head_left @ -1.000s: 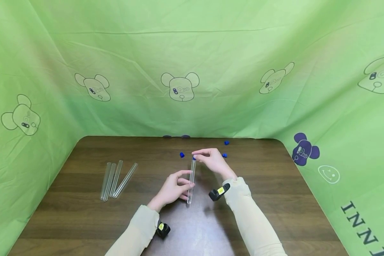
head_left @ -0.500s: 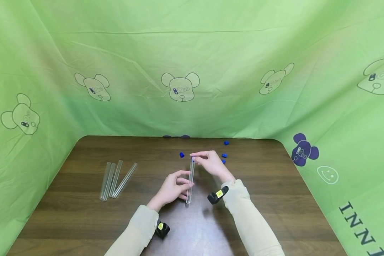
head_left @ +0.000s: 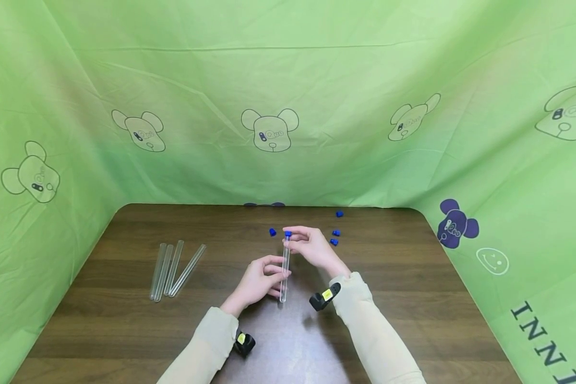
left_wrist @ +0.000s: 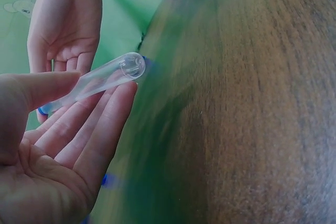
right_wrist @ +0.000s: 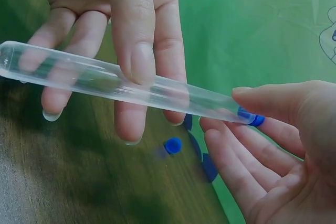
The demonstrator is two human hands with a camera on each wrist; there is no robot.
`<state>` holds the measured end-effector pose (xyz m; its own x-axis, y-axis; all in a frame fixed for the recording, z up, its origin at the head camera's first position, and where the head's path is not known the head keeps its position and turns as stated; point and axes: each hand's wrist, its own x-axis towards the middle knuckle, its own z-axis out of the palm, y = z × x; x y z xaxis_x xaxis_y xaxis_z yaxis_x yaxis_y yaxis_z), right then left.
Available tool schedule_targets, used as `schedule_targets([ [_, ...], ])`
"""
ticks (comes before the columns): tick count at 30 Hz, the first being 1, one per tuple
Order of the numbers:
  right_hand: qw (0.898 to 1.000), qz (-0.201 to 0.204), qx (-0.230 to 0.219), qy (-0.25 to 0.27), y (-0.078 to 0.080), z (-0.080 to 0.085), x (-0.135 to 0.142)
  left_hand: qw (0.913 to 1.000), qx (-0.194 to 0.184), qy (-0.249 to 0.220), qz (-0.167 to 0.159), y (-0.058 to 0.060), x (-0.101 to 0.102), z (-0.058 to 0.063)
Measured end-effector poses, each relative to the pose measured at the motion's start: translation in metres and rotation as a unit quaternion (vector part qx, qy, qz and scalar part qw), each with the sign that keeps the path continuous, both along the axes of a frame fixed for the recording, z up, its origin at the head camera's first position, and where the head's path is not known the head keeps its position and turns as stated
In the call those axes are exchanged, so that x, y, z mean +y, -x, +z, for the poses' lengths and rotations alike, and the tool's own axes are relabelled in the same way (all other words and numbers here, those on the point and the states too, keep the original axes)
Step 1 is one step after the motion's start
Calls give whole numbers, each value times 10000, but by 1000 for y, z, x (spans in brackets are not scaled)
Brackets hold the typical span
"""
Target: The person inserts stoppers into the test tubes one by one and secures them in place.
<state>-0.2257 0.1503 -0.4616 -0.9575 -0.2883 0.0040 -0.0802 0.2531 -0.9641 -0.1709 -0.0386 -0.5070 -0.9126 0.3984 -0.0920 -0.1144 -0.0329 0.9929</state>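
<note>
In left hand, clear tube, right hand at blue cap

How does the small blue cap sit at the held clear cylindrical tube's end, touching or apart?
Touching: the right wrist view shows the blue cap partly inside the clear tube.

With the held test tube as the dial's centre in the head view, its fitted cap sits on its 12 o'clock end. The left hand is at 8 o'clock, the right hand at 2. On the bench, a cluster of loose test tubes lies well apart at 9 o'clock, a single cap near at 11, and three other caps between 1 and 2. Behind the bench, at 12, hangs a curtain.
</note>
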Motion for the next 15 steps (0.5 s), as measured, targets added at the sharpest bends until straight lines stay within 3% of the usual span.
schedule_targets([
  [7,9998,-54,158,148,0,-1,1,9997,136,200,32,-2,3,-2],
  [15,9993,-74,8,354,-1,-1,1,9998,117,145,-26,-2,3,-4],
])
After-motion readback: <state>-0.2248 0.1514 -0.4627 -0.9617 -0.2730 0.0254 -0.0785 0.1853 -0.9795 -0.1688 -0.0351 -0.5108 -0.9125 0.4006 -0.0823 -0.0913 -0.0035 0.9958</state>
